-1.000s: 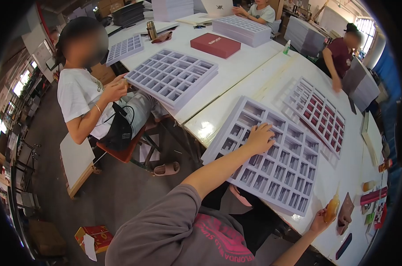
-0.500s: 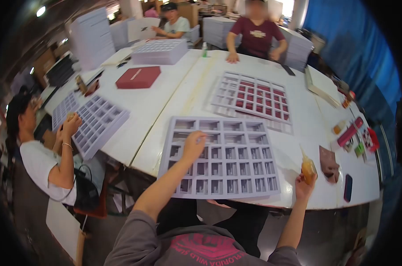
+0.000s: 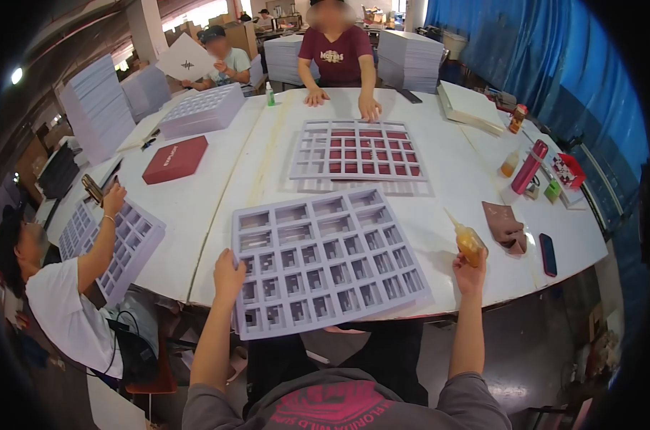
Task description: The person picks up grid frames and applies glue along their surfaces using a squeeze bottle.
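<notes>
A pale grey grid tray [image 3: 307, 203] with several open compartments lies at the table's near edge, turned slightly. My left hand [image 3: 229, 276] grips its left side, fingers over the rim. To the right of the tray, my right hand [image 3: 470, 274] holds a squeeze bottle of amber liquid [image 3: 471, 248], its thin nozzle tilted up and leftward. Just beyond the tray is a second grid frame [image 3: 326, 156], with dark red showing through many of its openings. A co-worker's hand [image 3: 369, 109] is at that frame's far edge.
A brown cloth-like piece [image 3: 505, 226] and a phone [image 3: 548, 255] lie right of the bottle. Farther back stand a pink flask [image 3: 530, 167] and a red basket [image 3: 569, 170]. A dark red box [image 3: 175, 159] sits left. Another person [image 3: 74, 308] works at the left edge.
My left hand has moved from over the compartments to the tray's left edge, and the tray has turned. The bottle remains in my right hand. The co-worker opposite has reached to the far frame.
</notes>
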`<state>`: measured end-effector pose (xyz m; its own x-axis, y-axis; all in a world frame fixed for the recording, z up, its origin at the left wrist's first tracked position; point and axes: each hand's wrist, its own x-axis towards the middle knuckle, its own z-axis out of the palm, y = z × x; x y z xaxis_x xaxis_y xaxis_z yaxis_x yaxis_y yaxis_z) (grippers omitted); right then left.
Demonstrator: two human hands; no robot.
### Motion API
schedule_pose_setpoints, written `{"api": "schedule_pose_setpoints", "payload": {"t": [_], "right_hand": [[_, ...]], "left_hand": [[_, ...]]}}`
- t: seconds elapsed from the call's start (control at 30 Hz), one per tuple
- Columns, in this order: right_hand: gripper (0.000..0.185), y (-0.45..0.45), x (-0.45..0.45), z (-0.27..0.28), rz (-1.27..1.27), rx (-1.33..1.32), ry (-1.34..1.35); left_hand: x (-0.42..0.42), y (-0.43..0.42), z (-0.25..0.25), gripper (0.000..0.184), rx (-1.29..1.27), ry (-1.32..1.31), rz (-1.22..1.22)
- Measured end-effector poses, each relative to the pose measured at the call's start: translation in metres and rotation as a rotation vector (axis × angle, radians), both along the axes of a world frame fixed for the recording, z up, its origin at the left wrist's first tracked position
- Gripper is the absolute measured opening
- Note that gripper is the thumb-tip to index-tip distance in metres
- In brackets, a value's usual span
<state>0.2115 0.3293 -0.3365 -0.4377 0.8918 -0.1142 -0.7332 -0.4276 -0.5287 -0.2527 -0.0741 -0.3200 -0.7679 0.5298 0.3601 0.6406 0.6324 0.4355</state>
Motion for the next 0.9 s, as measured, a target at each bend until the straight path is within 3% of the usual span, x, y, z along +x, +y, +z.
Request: {"api": "schedule_pose_setpoints", "payload": {"t": [0.07,0.17,0.33,0.4,0.53,0.67,0.77,0.9], "right_hand": [[0.053,0.0,-0.001,-0.001,0.018,0.025,0.008],[0.052,-0.006,-0.003,0.006,0.005,0.016,0.018],[0.052,-0.003,-0.003,0.002,0.01,0.018,0.072],[0.051,-0.002,-0.002,0.001,-0.004,0.021,0.041],[0.045,0.011,0.004,0.002,0.026,0.049,-0.045],[0.042,-0.012,-0.019,0.07,0.083,0.196,0.16],[0.04,-0.018,-0.033,0.104,0.123,0.262,0.153],[0.034,-0.032,-0.061,0.125,0.151,0.311,-0.054]], "left_hand": [[0.004,0.005,0.007,0.042,0.114,0.24,0.007],[0.062,0.005,0.091,0.042,0.646,-0.623,-0.012],[0.093,-0.033,0.054,0.042,1.062,-1.065,-0.028],[0.107,-0.045,0.046,0.035,1.127,-1.414,-0.001],[0.111,-0.059,0.025,0.031,1.207,-1.374,-0.09],[0.133,-0.051,0.036,0.029,1.396,-1.497,-0.223],[0.162,-0.047,0.031,0.035,1.187,-1.606,-0.109],[0.222,-0.039,0.039,0.032,0.952,-1.771,-0.263]]}}
